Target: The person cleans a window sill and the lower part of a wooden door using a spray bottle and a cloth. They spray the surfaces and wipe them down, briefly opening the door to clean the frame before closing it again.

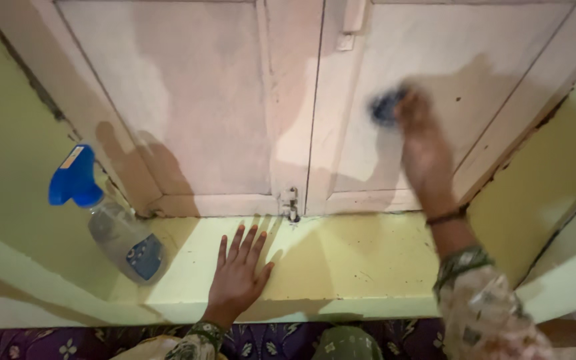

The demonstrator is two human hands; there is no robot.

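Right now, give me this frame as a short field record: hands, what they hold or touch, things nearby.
view: head camera, looking down at a yellow sill below closed pale wooden shutters
left hand: flat on the sill, fingers spread, holds nothing
right hand: raised against the right shutter, motion-blurred, pressing a dark blue cloth
spray bottle: clear body, blue trigger head, at the sill's left end, apart from both hands
latch: at the shutters' bottom seam

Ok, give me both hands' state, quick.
Left hand: open, flat on the sill.
Right hand: closed on a blue cloth, against the shutter.
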